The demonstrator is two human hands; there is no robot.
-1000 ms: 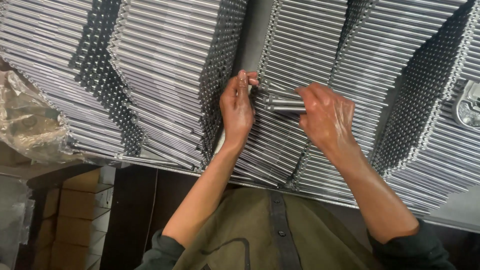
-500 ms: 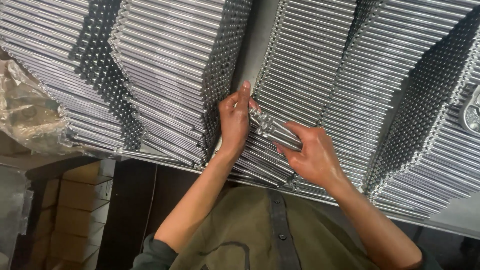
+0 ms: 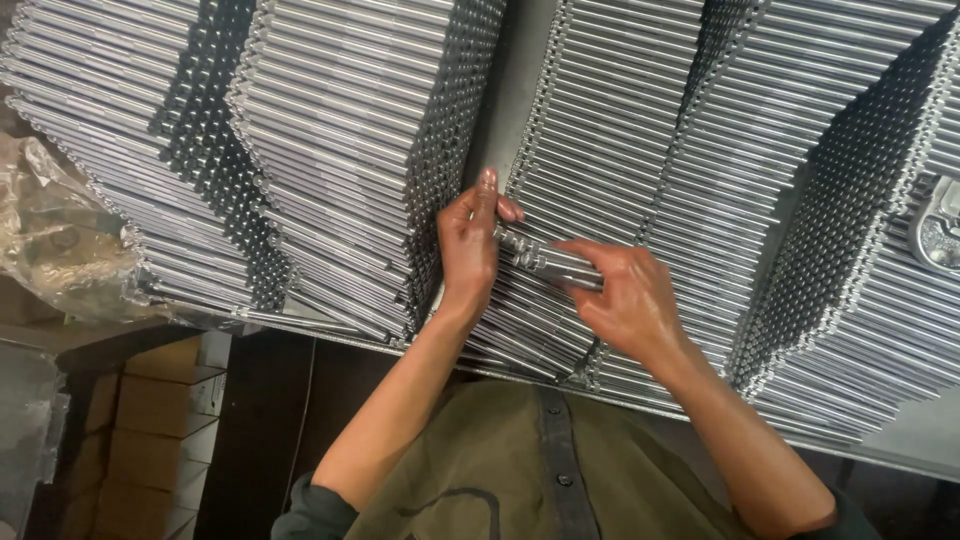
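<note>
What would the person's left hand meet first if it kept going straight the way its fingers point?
Probably nothing new: the left hand points up the grey gap between two stacks of metal rods, which looks free to the picture's edge, though depth is unclear.

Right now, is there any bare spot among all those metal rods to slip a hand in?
One bare grey strip runs between two rod stacks, above the left hand. Elsewhere it is crowded: the right hand holds a few rods over packed rows.

Crumpled clear plastic bag (image 3: pixel 55 235) at far left, stacked brown cardboard boxes (image 3: pixel 150 420) below it at near left, round metal fitting (image 3: pixel 940 225) at right edge
</note>
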